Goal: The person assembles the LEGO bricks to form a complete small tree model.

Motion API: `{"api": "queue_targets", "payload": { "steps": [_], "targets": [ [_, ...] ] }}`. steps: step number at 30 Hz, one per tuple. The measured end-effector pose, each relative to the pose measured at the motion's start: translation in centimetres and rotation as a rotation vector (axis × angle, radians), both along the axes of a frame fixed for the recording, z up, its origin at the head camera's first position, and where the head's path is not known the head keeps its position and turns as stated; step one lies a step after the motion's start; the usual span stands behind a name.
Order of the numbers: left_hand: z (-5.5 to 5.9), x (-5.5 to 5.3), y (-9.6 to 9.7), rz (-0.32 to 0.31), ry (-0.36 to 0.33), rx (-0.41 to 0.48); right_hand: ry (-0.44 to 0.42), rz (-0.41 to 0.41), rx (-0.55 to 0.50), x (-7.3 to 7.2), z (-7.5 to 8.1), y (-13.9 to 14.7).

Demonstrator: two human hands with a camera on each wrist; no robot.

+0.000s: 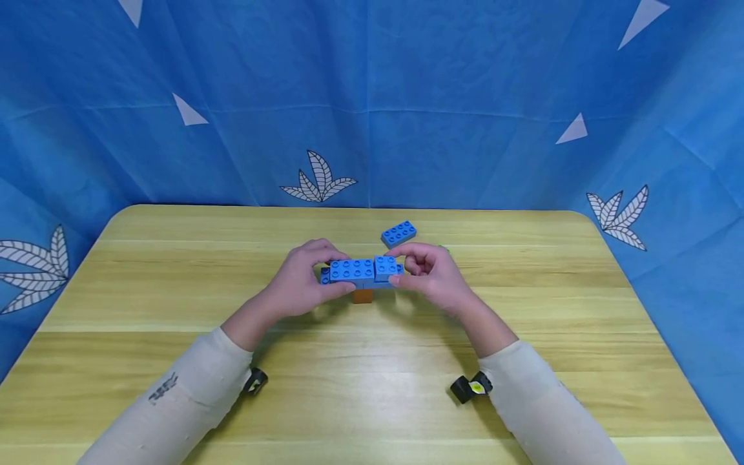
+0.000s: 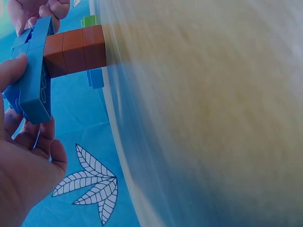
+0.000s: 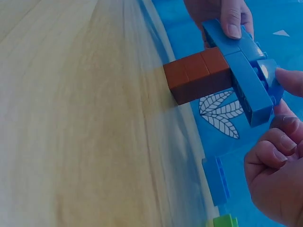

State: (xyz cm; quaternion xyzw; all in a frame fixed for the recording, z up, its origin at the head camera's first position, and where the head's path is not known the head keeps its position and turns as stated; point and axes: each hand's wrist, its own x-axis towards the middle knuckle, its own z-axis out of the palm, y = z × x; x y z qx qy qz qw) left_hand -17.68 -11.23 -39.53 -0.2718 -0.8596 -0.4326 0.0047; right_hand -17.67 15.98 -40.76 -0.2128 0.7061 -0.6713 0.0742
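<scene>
Pinching sq. blue brick [image 1: 385, 267]: R grip [image 1: 433, 274]. Pinching long blue bricks [image 1: 352, 268], adj. left: L grip [image 1: 302, 279]. Brown stack [image 1: 363, 296] under; blue block [image 1: 398, 234], far.

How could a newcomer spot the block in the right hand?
On the wooden table stands a brown column bearing blue bricks. At the right end of their top layer, pinched by the right hand, is the small blue block: four studs, against eight on its left neighbour.

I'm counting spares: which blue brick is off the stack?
The blue brick on the table beyond the right hand; the others stand above brown bricks.
</scene>
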Motion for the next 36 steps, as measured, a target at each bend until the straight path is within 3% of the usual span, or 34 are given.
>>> {"api": "queue_targets", "payload": {
  "steps": [9,19,29,36],
  "targets": [
    [-0.13,-0.07,0.06,-0.006,-0.001,0.002,0.076,-0.065,0.027,0.28,-0.46,-0.62],
    [0.02,0.09,0.08,0.018,-0.023,-0.011,0.141,-0.075,0.062,0.19,-0.60,-0.94],
    [0.40,-0.01,0.33,0.027,-0.038,0.004,0.164,-0.088,0.042,0.15,-0.62,-1.03],
    [0.24,0.25,0.29,0.046,-0.055,-0.024,0.121,-0.101,0.064,0.51,-0.88,-0.96]
  ]
}}
